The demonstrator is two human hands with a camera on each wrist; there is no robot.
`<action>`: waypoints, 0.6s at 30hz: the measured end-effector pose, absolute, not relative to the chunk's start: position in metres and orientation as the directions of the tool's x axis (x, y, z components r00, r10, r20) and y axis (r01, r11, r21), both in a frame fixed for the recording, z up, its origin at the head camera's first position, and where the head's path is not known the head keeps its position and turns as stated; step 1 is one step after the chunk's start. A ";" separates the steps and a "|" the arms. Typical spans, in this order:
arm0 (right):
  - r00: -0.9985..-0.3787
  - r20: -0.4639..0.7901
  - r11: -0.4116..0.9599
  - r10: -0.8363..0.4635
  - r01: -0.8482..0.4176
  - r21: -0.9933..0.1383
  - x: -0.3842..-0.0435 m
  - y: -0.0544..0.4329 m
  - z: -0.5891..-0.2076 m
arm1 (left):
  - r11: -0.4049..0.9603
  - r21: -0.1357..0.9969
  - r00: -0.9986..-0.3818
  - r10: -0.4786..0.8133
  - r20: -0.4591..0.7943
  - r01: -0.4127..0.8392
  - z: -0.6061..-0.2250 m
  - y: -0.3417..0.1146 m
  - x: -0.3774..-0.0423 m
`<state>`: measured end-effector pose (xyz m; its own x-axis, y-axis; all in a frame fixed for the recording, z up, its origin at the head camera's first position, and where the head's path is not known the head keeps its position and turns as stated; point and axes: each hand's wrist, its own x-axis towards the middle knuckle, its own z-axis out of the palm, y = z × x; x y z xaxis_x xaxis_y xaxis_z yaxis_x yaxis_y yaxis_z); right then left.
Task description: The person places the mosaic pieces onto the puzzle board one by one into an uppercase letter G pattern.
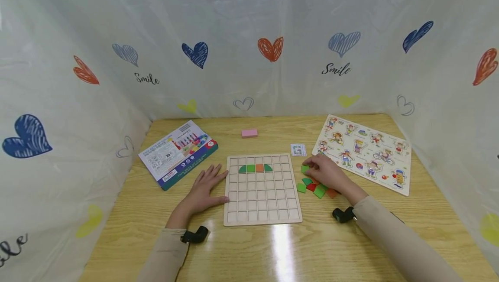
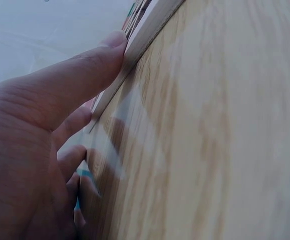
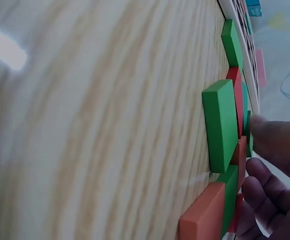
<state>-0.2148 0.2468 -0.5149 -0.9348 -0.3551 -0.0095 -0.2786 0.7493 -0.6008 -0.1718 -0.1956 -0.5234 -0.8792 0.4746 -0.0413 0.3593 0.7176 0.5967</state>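
our left hand: fingers released, touching the left edge of the grid board | our right hand: fingers pinch a green square right of the board | four tiles: on its far half

A pale wooden grid board lies flat, the left hand touching its nine-o'clock edge. Toward twelve, four tiles sit in a row: quarter-round, square, square, quarter-round, green but for one orange square. Red, green and orange pieces heap at three; at two, the right hand pinches a green square.
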 end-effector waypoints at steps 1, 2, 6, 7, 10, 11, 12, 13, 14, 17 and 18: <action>-0.936 -0.023 0.749 -0.352 -0.267 -0.607 -0.215 0.247 -0.514 | 0.716 0.598 -0.879 0.475 -0.040 0.360 -0.523 -0.196 -0.172; -0.937 -0.036 0.750 -0.348 -0.255 -0.610 -0.214 0.246 -0.514 | 0.717 0.597 -0.879 0.475 -0.038 0.361 -0.523 -0.196 -0.172; -0.939 -0.045 0.751 -0.340 -0.242 -0.615 -0.214 0.245 -0.511 | 0.716 0.596 -0.878 0.476 -0.038 0.363 -0.523 -0.196 -0.172; -0.939 -0.040 0.749 -0.343 -0.247 -0.615 -0.213 0.245 -0.511 | 0.717 0.596 -0.878 0.477 -0.041 0.362 -0.523 -0.195 -0.172; -0.934 -0.013 0.742 -0.357 -0.275 -0.611 -0.213 0.244 -0.510 | 0.718 0.596 -0.877 0.478 -0.047 0.360 -0.523 -0.195 -0.172; -0.933 0.000 0.741 -0.361 -0.287 -0.607 -0.214 0.243 -0.510 | 0.719 0.595 -0.877 0.479 -0.048 0.359 -0.523 -0.195 -0.172; -0.930 0.014 0.737 -0.368 -0.300 -0.605 -0.214 0.243 -0.509 | 0.719 0.594 -0.877 0.479 -0.048 0.360 -0.524 -0.195 -0.172; -0.927 0.028 0.730 -0.374 -0.313 -0.607 -0.214 0.241 -0.508 | 0.720 0.594 -0.877 0.478 -0.048 0.360 -0.524 -0.195 -0.172; -0.927 0.038 0.722 -0.373 -0.316 -0.616 -0.214 0.240 -0.507 | 0.720 0.593 -0.877 0.479 -0.046 0.362 -0.524 -0.195 -0.172; -0.930 0.050 0.685 -0.363 -0.303 -0.662 -0.214 0.233 -0.505 | 0.718 0.591 -0.876 0.480 -0.040 0.366 -0.524 -0.196 -0.172; -0.932 0.047 0.672 -0.358 -0.293 -0.680 -0.215 0.229 -0.504 | 0.717 0.592 -0.876 0.481 -0.039 0.368 -0.524 -0.196 -0.172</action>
